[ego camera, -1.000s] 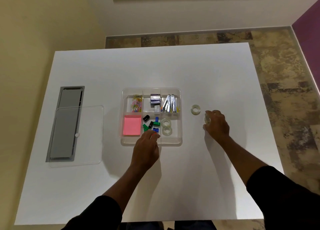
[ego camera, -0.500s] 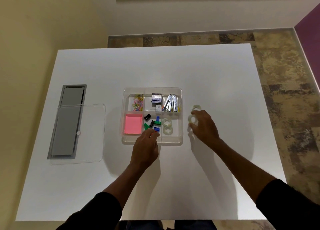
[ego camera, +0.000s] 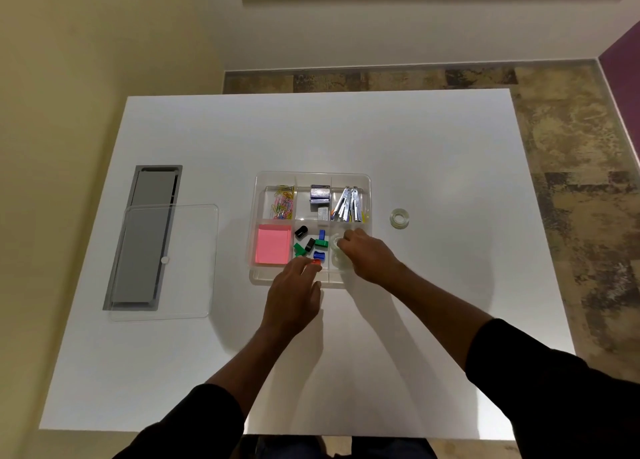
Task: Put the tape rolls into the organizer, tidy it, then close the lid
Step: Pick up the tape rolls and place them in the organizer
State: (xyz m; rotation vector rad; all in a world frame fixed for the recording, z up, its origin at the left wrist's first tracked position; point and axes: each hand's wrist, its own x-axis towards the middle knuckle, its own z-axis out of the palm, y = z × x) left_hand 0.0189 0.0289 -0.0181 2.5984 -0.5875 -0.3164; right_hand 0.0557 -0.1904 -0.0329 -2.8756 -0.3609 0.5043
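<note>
**Tape roll carried from the table into the organizer's near-right compartment**

Head view. The right hand (ego camera: 367, 257), seen a second ago out on the white table (ego camera: 433, 140) closing on a clear tape roll, is now placed over the near-right compartment of the clear plastic organizer (ego camera: 313, 175); its fingers are closed on that held tape roll (ego camera: 335, 242), above another roll (ego camera: 341, 260) already stored. One clear tape roll remaining on the table (ego camera: 399, 218) is left well apart to the right, so one more transfer is judged necessary. The left hand (ego camera: 292, 296) is kept curled at the near rim, touching a small red clip (ego camera: 314, 267); whether it is gripped cannot be told. The transparent flat lid (ego camera: 166, 261) lies far left, over a grey floor-box panel (ego camera: 145, 237). Open tabletop is available on every side; the compartment walls are low.
</note>
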